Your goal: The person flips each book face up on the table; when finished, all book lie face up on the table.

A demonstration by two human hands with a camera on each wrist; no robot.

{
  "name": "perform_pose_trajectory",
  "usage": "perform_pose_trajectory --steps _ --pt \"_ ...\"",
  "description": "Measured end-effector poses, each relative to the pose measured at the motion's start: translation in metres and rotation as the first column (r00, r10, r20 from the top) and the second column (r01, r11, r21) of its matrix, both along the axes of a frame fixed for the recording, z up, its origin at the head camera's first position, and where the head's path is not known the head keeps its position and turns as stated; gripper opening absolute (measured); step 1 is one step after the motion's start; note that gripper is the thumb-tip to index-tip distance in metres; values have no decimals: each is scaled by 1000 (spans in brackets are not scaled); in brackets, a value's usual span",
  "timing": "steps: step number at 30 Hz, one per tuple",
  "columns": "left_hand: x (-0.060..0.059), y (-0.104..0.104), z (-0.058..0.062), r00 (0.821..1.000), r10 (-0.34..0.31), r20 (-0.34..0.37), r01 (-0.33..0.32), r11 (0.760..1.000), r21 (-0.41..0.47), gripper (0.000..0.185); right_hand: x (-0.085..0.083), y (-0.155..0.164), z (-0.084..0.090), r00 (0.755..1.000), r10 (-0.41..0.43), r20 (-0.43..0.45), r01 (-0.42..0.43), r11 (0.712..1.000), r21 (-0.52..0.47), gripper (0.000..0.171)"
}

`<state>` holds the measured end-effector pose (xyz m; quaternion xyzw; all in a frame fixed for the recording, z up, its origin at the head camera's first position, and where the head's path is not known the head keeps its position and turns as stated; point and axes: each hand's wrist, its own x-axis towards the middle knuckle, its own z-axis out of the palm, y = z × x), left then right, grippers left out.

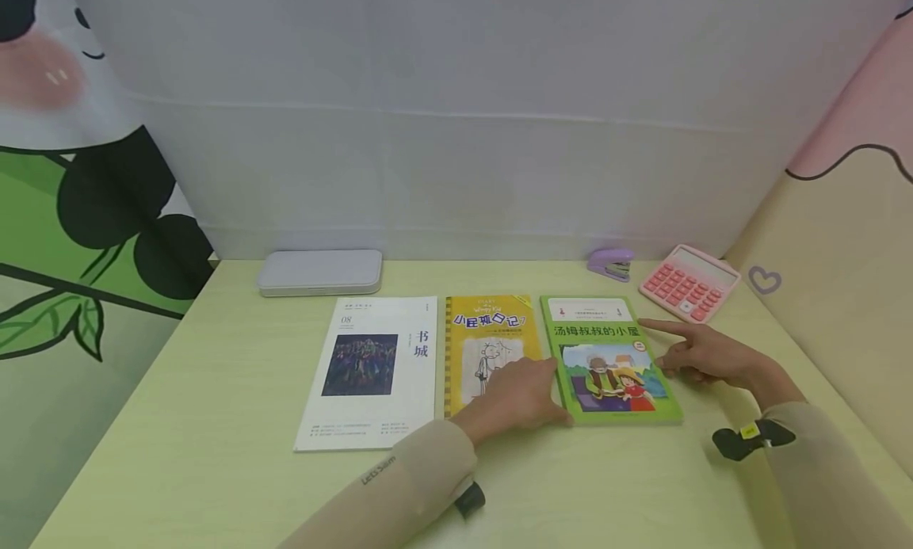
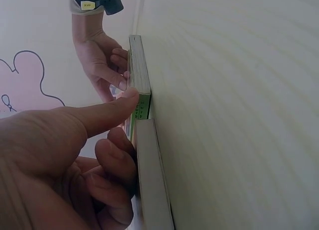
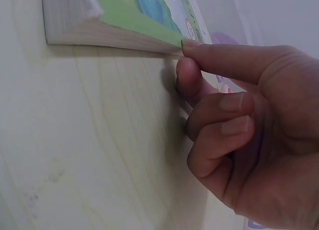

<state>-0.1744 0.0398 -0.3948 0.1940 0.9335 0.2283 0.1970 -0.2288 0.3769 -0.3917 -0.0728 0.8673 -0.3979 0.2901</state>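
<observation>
A green-covered book [image 1: 609, 359] lies flat on the table between my two hands. My left hand [image 1: 517, 392] reaches over the lower part of a yellow book [image 1: 492, 331]. Its thumb touches the green book near its lower left corner, and the other fingers bend beside the spine in the left wrist view. My right hand [image 1: 713, 355] is at the green book's right edge. Its index finger stretches toward the upper right side, while the thumb [image 3: 224, 60] touches the cover's edge in the right wrist view. The hand covers part of the yellow book.
Left of the yellow book lies a white magazine [image 1: 371, 375]. Along the back are a pale flat case [image 1: 319, 272], a purple stapler [image 1: 609, 264] and a pink calculator [image 1: 690, 284]. The table [image 1: 214, 422] meets a white backdrop behind and a printed wall on each side.
</observation>
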Motion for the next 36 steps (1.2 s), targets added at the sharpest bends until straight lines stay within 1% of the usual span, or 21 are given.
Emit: perform_pose_trajectory --steps 9,29,36 --pt "-2 1 -4 1000 -3 -10 3 1000 -6 64 0 -1 2 1000 1 11 -1 1000 3 81" --pt "-3 2 -3 1000 -7 -6 7 1000 -8 63 -1 1 -1 1000 3 25 -3 1000 -7 81" --pt "-2 1 -2 1000 -6 1 6 1000 9 60 -2 3 -2 1000 26 16 -25 999 -24 80"
